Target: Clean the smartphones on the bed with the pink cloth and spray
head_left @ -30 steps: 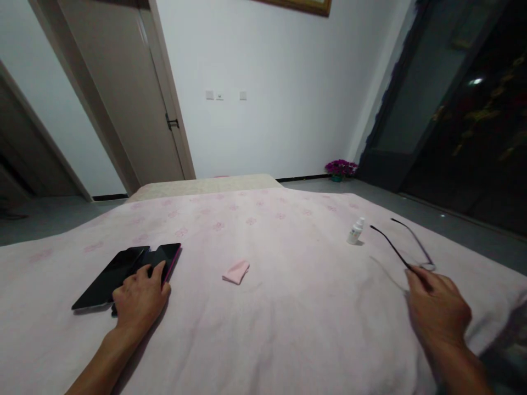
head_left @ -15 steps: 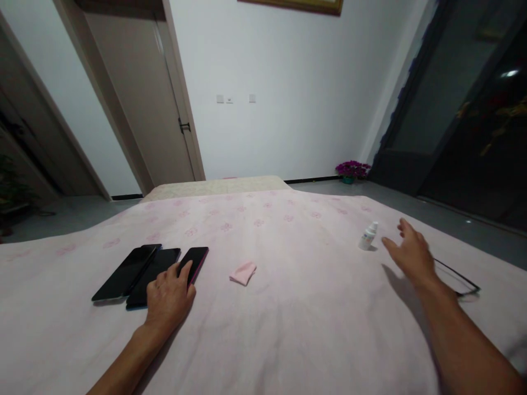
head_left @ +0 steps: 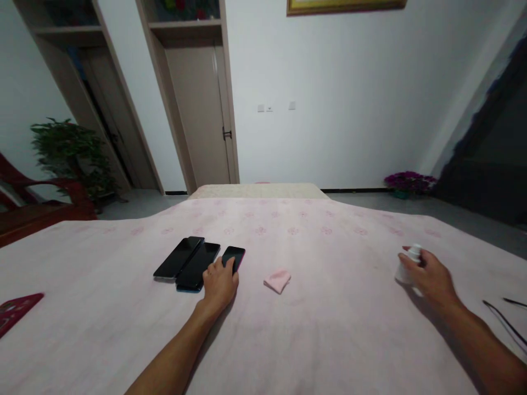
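Observation:
My left hand (head_left: 221, 282) rests over the near end of a black-screened smartphone (head_left: 234, 253) with a pinkish edge, its fingers and thumb closed about it. Two more dark phones, a middle one (head_left: 198, 267) and a left one (head_left: 179, 258), lie side by side just left of it. On the right, my right hand (head_left: 435, 278) is wrapped round a small white spray bottle (head_left: 415, 251), hiding part of its body. Between the hands a folded pink cloth (head_left: 278, 280) lies on the bedspread-like pink cover (head_left: 321, 329).
Thin dark arms of what look like glasses (head_left: 504, 321) lie near my right forearm. A red flat object (head_left: 18, 310) sits at the left edge. Beyond the table stand a wooden chair (head_left: 74, 197), a leafy plant (head_left: 69, 151) and purple flowers (head_left: 409, 181).
My right hand has closed on the spray bottle, which it was only reaching toward before. My left hand stays on the phone. The view has swung left.

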The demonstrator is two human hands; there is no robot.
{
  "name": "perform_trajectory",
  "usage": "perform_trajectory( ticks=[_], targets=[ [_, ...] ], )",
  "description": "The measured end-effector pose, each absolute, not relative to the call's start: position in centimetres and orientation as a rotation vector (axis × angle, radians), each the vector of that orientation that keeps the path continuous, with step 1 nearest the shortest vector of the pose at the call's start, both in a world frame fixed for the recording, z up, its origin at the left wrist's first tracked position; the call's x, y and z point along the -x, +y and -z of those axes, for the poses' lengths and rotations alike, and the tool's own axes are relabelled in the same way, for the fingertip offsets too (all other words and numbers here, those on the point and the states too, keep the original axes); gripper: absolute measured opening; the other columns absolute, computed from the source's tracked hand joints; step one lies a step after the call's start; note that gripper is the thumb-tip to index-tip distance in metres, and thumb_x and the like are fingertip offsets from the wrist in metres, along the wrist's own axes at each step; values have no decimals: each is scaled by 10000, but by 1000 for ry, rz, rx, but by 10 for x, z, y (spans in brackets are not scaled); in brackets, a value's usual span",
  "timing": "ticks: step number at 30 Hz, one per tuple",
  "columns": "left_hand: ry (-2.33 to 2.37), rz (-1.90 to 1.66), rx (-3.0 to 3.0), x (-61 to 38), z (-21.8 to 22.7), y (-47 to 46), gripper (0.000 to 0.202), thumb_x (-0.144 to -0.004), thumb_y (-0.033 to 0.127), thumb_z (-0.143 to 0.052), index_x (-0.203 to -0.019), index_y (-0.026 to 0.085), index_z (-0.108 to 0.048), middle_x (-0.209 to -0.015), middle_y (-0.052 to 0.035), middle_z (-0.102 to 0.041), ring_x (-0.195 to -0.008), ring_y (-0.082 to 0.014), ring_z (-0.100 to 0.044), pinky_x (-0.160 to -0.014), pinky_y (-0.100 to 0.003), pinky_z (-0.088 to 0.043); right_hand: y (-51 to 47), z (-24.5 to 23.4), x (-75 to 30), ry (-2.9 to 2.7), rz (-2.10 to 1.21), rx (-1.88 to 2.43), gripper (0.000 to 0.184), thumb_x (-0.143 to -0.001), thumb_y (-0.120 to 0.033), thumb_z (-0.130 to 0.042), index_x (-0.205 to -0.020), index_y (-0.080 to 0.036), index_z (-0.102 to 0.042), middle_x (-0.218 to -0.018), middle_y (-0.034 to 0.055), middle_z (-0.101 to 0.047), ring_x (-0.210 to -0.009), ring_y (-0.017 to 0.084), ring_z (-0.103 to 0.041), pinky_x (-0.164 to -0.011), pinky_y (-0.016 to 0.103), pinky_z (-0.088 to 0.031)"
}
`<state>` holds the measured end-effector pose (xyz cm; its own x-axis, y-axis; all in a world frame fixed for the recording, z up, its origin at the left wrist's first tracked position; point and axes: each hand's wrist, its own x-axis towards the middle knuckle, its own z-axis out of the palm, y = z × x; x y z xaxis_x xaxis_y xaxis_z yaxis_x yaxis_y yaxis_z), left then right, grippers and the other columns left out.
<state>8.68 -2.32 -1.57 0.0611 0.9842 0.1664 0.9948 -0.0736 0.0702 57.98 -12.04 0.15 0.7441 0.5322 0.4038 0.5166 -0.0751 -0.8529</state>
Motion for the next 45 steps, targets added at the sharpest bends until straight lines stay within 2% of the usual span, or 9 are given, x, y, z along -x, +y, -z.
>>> perform_trajectory(
  ticks=[4, 9, 14, 18, 22, 27, 32, 38, 45],
  targets=[
    [-2018, 424, 2273, -100, 14, -30, 427, -946, 278, -500, -1362, 222, -581, -1444, -170, -513, -1283, -341, -476, -1015, -462, -360, -104, -16, -487, -847, -383, 1517, 492, -722, -462, -667, -1134, -200, -606, -777, 44, -645, -632, 200, -607, -513, 301, -484],
    [-1902, 626, 2544, -138, 7, -49, 364, -978, 446, -463, -1189, 236, -673, -1232, -114, -626, -1166, -282, -518, -986, -405, -364, -84, -14, -384, -892, -757, 1206, 401, -745, -387, -671, -1098, -203, -625, -676, -39, -567, -524, 117, -528, -464, 227, -454],
    [-2081, 665, 2576, -166, 12, -55, 252, -833, 372, -640, -1004, 192, -687, -1122, -115, -626, -1116, -298, -519, -942, -392, -368, -75, 6, -339, -885, -986, 963, 447, -799, -602, -644, -965, -187, -664, -628, -50, -520, -453, 78, -465, -417, 202, -409],
    [-2082, 1192, 2657, -170, 22, -56, 36, -786, 235, -637, -803, 204, -629, -881, -51, -636, -904, -226, -565, -798, -321, -386, -74, 18, -334, -877, -1112, 942, 584, -810, -750, -553, -820, -178, -669, -541, -45, -493, -407, 84, -434, -395, 215, -391],
    [-2109, 1995, 2601, -172, 27, -53, 199, -755, 312, -701, -706, 213, -535, -653, 33, -521, -614, -130, -471, -586, -253, -345, -73, 22, -338, -865, -1195, 920, 632, -800, -800, -507, -755, -187, -657, -487, -48, -465, -394, 98, -432, -414, 240, -409],
    [-2222, 2633, 2517, -176, 26, -50, 156, -701, 224, -667, -817, 187, -569, -643, 42, -538, -557, -97, -497, -499, -203, -366, -71, 22, -338, -820, -1266, 885, 574, -820, -756, -507, -758, -203, -646, -480, -53, -461, -395, 101, -421, -428, 241, -397],
    [-2301, 3035, 2495, -177, 24, -49, 401, -684, 326, -732, -1015, 139, -605, -788, -39, -669, -644, -159, -642, -576, -270, -521, -71, 22, -337, -764, -1308, 821, 452, -839, -655, -551, -773, -215, -629, -491, -60, -449, -415, 93, -401, -444, 222, -387],
    [-2285, 3057, 2495, -175, 24, -46, 423, -662, 339, -782, -997, 115, -652, -760, -45, -677, -616, -141, -626, -557, -236, -498, -76, 24, -331, -831, -1209, 861, 386, -790, -577, -672, -941, -222, -651, -659, -37, -560, -513, 116, -534, -520, 263, -508],
    [-2252, 2988, 2530, -174, 27, -45, 350, -690, 301, -755, -977, 117, -673, -772, -45, -679, -650, -139, -629, -578, -222, -477, -77, 26, -328, -965, -1110, 933, 418, -820, -606, -677, -956, -219, -595, -824, 18, -677, -568, 137, -622, -494, 252, -523]
  ],
)
